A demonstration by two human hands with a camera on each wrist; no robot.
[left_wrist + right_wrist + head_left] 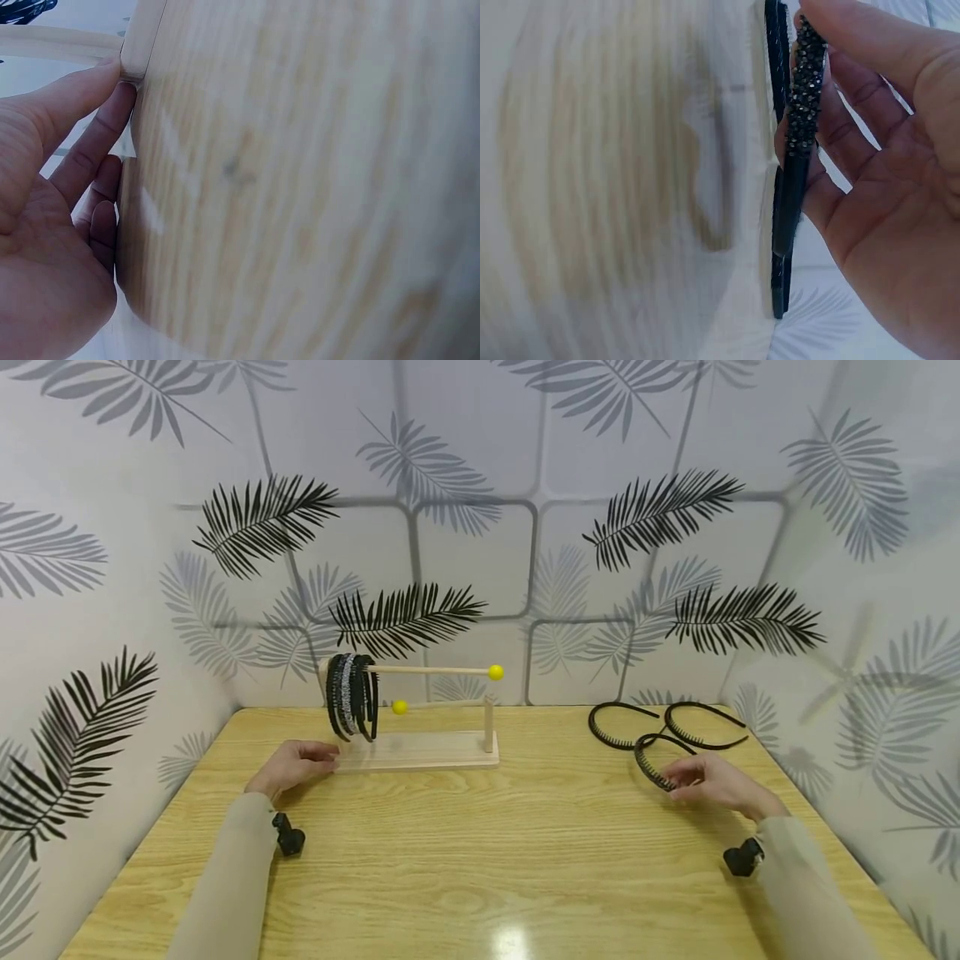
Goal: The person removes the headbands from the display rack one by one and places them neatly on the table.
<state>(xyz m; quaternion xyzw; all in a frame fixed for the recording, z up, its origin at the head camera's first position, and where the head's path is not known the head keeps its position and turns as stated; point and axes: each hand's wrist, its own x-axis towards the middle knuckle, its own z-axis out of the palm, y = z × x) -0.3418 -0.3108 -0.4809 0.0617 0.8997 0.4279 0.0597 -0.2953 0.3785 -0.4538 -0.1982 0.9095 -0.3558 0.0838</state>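
A wooden headband stand [427, 753] with yellow-balled rods stands left of centre. Several black headbands [358, 697], one with a silvery band, hang together at the left of its upper rod. My left hand [300, 762] grips the left end of the stand's base [142, 41], with thumb and index finger at its edge. On the right, my right hand [712, 781] pinches a black headband [651, 768] by its side, held tilted. Dark glittering stones cover part of this headband [806, 82] in the right wrist view. Just behind it lie two more black headbands [613, 743] [705, 745].
The wood-grain table [480, 852] reaches the leaf-patterned wall [480, 560] at the back, and similar walls rise at both sides. A yellow ball [496, 672] tips the upper rod, and another yellow ball [400, 707] tips the lower one.
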